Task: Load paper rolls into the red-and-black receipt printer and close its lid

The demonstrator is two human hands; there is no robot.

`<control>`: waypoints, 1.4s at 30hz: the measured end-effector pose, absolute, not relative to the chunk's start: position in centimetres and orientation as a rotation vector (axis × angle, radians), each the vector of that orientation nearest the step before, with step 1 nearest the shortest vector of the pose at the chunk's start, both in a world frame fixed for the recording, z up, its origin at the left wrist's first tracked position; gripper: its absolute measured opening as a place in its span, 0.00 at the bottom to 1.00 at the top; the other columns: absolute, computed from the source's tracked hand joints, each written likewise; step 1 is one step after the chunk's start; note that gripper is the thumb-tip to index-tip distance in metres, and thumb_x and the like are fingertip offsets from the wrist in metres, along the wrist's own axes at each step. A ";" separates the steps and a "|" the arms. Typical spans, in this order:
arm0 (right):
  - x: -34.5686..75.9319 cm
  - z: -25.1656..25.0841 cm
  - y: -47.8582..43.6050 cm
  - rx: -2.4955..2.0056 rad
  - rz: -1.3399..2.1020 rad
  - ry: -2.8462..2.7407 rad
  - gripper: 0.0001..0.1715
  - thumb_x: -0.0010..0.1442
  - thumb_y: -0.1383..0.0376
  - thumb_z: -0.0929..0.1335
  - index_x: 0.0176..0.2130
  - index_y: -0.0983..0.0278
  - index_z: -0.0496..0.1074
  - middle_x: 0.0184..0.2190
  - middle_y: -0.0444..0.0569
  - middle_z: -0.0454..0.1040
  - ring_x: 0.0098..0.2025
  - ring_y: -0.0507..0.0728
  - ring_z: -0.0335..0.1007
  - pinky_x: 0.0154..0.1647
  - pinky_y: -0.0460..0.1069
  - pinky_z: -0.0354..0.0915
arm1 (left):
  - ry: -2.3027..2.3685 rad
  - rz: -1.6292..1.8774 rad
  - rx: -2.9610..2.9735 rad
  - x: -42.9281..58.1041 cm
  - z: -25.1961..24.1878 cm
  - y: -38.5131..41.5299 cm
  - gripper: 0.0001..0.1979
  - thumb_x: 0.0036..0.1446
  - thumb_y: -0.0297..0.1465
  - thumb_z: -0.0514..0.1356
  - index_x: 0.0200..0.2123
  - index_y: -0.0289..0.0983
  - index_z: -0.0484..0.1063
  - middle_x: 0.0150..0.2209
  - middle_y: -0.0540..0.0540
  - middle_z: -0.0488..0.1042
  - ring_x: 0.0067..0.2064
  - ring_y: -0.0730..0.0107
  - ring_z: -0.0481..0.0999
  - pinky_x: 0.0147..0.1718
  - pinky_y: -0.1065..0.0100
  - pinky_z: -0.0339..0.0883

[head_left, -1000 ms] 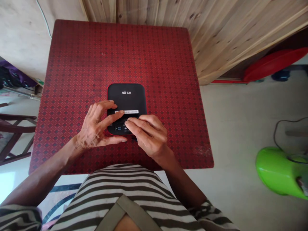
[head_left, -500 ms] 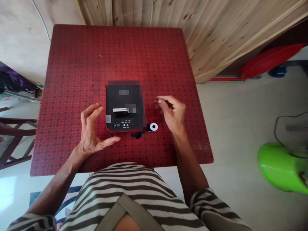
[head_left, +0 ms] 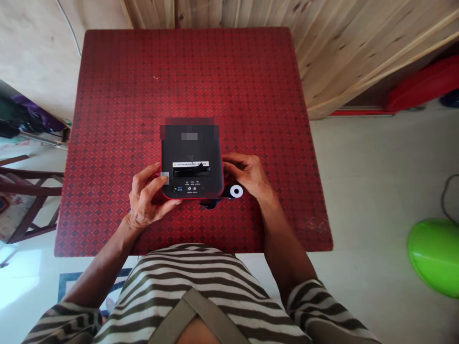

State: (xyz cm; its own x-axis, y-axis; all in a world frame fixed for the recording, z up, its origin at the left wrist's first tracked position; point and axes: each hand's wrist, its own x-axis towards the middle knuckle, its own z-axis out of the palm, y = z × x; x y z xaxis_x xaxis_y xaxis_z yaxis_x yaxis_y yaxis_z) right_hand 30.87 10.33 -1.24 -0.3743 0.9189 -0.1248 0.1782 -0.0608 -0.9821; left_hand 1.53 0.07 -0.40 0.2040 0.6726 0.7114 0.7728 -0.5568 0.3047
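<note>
A black receipt printer (head_left: 191,148) with a red edge sits on the red patterned table. Its top shows a slot, a white label strip and small buttons near the front. My left hand (head_left: 148,196) grips its front left corner, fingers on the left edge and thumb along the front edge. From the other side, my right hand (head_left: 251,177) holds the right edge, its fingertips partly hidden beside the case. Close to the front right corner lies a small white paper roll (head_left: 236,191). A dark object (head_left: 210,204), too unclear to name, lies between roll and printer.
The red table (head_left: 118,95) meets a wooden plank wall (head_left: 244,14) at the back. A dark wooden chair (head_left: 39,205) stands to the left. On the floor at right is a bright green plastic item (head_left: 435,255). Something red (head_left: 426,86) shows at far right.
Both hands have closed in on the printer: my left hand onto its front left corner, my right hand leftward onto its right edge. The view has shifted slightly.
</note>
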 end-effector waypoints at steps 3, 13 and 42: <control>30.8 -1.1 10.3 -1.188 1.490 -1.577 0.15 0.61 0.53 0.76 0.43 0.58 0.88 0.34 0.47 0.88 0.34 0.57 0.85 0.33 0.50 0.79 | -1.442 -1.263 -2.341 1.4 -0.6 0.0 0.34 0.61 0.49 0.71 0.64 0.44 0.66 0.60 0.36 0.76 0.56 0.51 0.82 0.51 0.52 0.82; 30.9 -1.2 10.3 -1.187 1.516 -1.550 0.13 0.62 0.55 0.75 0.41 0.58 0.88 0.34 0.47 0.88 0.34 0.57 0.85 0.32 0.48 0.79 | -1.406 -1.331 -2.360 1.4 -0.3 0.2 0.33 0.62 0.48 0.72 0.63 0.42 0.68 0.60 0.37 0.77 0.55 0.54 0.83 0.50 0.55 0.83; 30.4 -1.0 10.4 -1.243 1.478 -1.521 0.16 0.60 0.50 0.77 0.39 0.58 0.88 0.30 0.47 0.86 0.29 0.57 0.83 0.25 0.48 0.75 | -1.489 -1.271 -2.378 0.9 -0.5 -0.3 0.34 0.63 0.50 0.70 0.66 0.46 0.66 0.60 0.38 0.78 0.58 0.52 0.83 0.53 0.52 0.84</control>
